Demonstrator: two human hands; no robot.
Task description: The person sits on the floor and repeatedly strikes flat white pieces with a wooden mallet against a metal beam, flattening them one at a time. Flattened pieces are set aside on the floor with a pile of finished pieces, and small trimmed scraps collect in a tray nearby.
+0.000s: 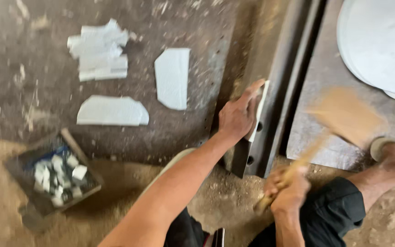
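Metal strip (258, 112) stands on edge against the steel rail (275, 82), left hand (237, 116) gripping it; right hand (289, 192) clenched round a blurred wooden mallet (339, 119); offcuts (99, 50) lie well apart.

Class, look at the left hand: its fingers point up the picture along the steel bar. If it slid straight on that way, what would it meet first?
The left hand would probably meet only more of the steel bar it rests on, alongside the thin white strip beside its fingers; nothing else shows in that line, though blur leaves depth uncertain.
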